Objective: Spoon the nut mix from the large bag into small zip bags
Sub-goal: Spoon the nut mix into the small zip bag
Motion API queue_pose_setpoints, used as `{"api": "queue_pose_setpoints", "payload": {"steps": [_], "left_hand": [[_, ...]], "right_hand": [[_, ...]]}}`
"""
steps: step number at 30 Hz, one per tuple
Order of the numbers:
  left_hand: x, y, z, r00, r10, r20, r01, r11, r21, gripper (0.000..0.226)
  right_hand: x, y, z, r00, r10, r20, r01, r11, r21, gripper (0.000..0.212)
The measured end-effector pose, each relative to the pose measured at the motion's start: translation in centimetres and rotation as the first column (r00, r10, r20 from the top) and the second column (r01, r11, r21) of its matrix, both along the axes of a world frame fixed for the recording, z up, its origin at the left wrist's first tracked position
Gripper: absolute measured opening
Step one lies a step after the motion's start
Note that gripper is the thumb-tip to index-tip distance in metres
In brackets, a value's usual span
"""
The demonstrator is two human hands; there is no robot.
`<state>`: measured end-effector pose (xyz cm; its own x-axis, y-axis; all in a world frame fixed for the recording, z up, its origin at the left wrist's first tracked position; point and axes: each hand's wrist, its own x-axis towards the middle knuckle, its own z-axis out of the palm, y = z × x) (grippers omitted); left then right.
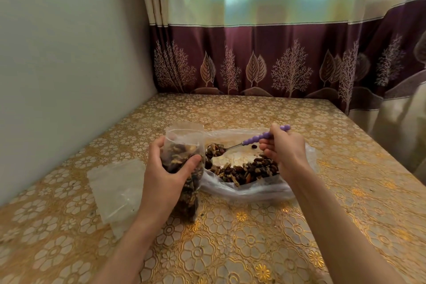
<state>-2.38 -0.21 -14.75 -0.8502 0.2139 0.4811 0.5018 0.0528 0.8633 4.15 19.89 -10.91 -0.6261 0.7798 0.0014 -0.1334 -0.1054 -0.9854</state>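
Note:
My left hand (169, 169) grips a small clear zip bag (184, 136), standing upright on the table and mostly filled with nut mix. My right hand (284, 148) holds a spoon (232, 146) by its purple beaded handle. The metal bowl of the spoon is heaped with nuts and hovers just right of the small bag's open mouth. Below the spoon lies the large clear bag (249, 188), spread open on the table, with a pile of nut mix (244, 170) along its near side.
Empty small zip bags (115, 188) lie flat on the table to the left of my left arm. The table (265, 237) wears a gold floral cloth. A wall stands on the left and a curtain (276, 62) hangs behind.

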Motion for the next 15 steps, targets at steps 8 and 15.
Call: {"api": "queue_pose_setpoints", "payload": {"steps": [8, 15], "left_hand": [[0.1, 0.3, -0.2, 0.998, -0.057, -0.01, 0.057, 0.998, -0.034, 0.065], [0.1, 0.2, -0.1, 0.998, -0.061, 0.005, 0.061, 0.997, -0.042, 0.061]], "right_hand": [[1.2, -1.4, 3.6, 0.961, -0.031, -0.275, 0.055, 0.995, 0.083, 0.035], [1.9, -3.1, 5.0, 0.937, 0.132, -0.322, -0.079, 0.982, 0.174, 0.035]]}}
